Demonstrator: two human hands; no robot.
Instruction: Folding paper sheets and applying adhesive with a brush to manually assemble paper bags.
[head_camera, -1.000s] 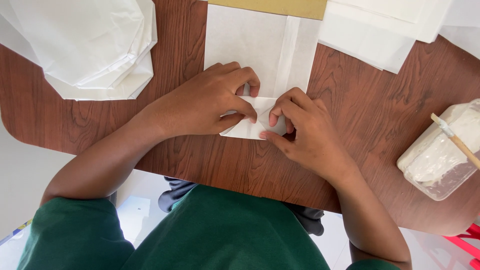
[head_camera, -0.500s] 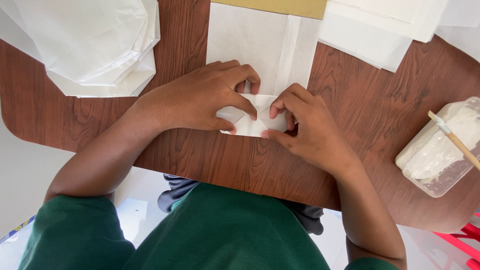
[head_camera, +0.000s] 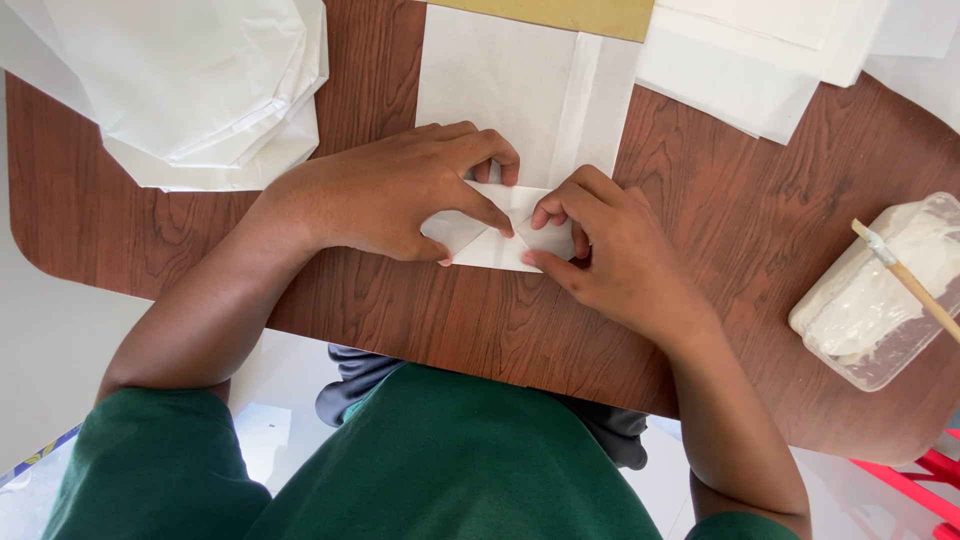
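A white paper bag (head_camera: 520, 90) lies flat on the brown wooden table (head_camera: 760, 230), its near end folded into triangular flaps (head_camera: 495, 245). My left hand (head_camera: 400, 195) presses the left flap down, its index fingertip on the centre crease. My right hand (head_camera: 610, 250) pinches the right flap with thumb and fingers. Both hands touch the paper at the fold.
A stack of white paper bags (head_camera: 190, 80) lies at the far left. More white sheets (head_camera: 760, 50) and a tan sheet (head_camera: 570, 14) lie at the back. A clear tub of white paste (head_camera: 870, 300) with a brush stick (head_camera: 905, 275) stands at the right.
My fingers have spread apart at the fold, so the triangular flaps show more. My left index finger now rests on the centre crease.
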